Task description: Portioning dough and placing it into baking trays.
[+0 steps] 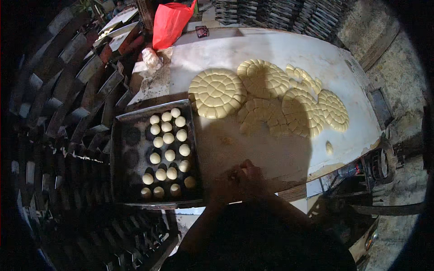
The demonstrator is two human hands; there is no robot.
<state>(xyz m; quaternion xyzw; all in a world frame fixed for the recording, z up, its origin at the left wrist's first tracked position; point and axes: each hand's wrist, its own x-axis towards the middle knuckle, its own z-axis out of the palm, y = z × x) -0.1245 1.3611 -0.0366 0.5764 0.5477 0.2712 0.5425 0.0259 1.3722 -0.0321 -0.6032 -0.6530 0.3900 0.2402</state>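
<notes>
In deep shadow at the near edge of the table, my left hand (226,184) and my right hand (254,177) are drawn together, fingers curled. A small pale piece of dough (244,170) shows between them, partly hidden by the fingers. Just left of my hands lies a dark metal baking tray (131,174), with several round dough balls (169,155) in rows over its middle and right side. Beyond my hands, flat dough rounds (217,92) cut into many small pieces lie on the tabletop. One loose dough piece (329,147) sits apart at the right.
The pale table (208,49) carries a broad shadow across its middle. A red plastic bag (172,25) and a small dark box (202,31) stand at its far left. Stacked dark metal trays (68,99) crowd the left side, with more stacks (275,13) behind the table.
</notes>
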